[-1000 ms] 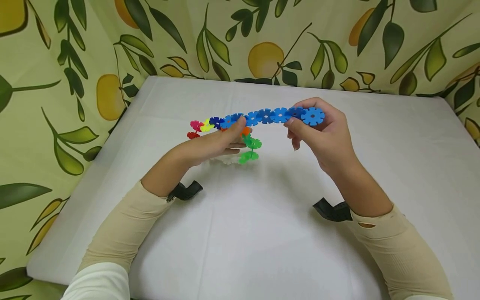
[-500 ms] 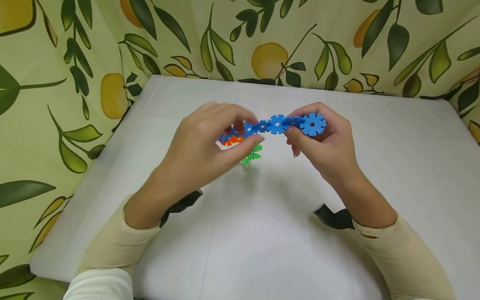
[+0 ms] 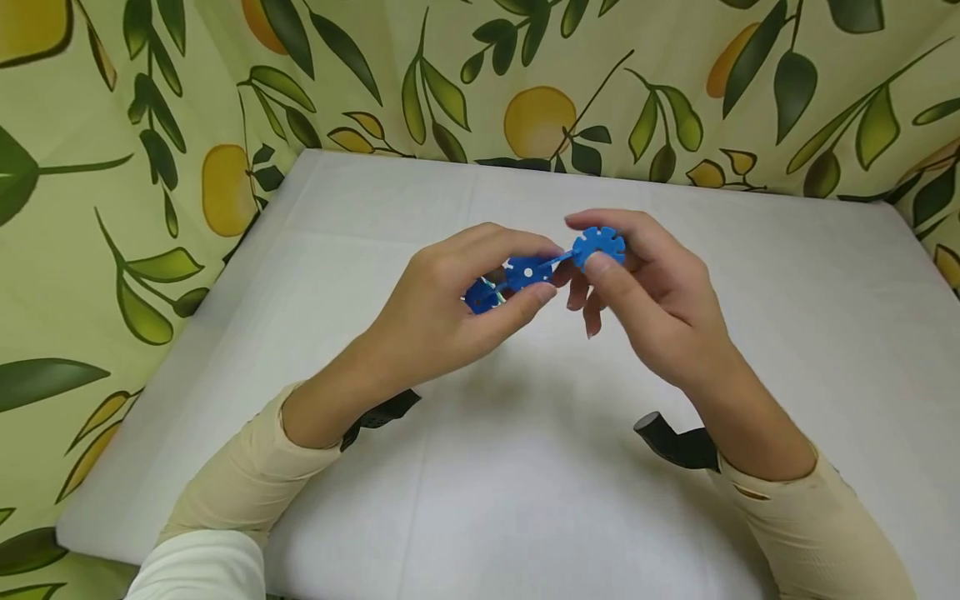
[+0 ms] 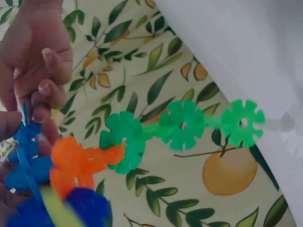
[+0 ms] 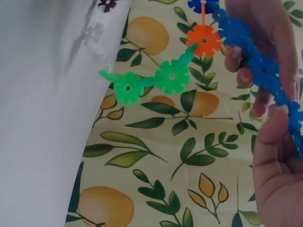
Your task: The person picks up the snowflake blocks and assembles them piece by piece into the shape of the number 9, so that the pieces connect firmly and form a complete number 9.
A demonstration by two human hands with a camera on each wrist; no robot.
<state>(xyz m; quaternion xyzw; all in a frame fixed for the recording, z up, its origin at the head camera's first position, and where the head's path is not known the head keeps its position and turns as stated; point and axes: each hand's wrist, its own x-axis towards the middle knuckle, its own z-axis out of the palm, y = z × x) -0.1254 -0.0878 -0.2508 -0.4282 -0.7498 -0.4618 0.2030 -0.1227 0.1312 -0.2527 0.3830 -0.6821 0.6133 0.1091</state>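
In the head view a chain of slotted plastic snowflake discs hangs between both hands above the table. My left hand (image 3: 450, 300) pinches its blue discs (image 3: 528, 272) between thumb and fingers. My right hand (image 3: 660, 308) holds the end blue disc (image 3: 598, 242), the thumb pressing its face. The left wrist view shows orange discs (image 4: 66, 161) joined to the blue part, then green discs (image 4: 182, 124) and a whitish disc (image 4: 293, 127). A blurred yellow disc (image 4: 61, 213) is close to that camera. In the head view the left hand hides most of the coloured part.
A table (image 3: 480, 483) under a white cloth spreads below both hands. Behind it and at the left hangs a curtain (image 3: 420, 75) printed with leaves and oranges. Black wrist mounts (image 3: 678, 442) sit on both forearms. At the top of the right wrist view is a dark disc (image 5: 108, 4).
My left hand has come up from beneath the chain, over it and rightward to pinch the blue discs near my right hand. The orange and green discs have gone from the head view.
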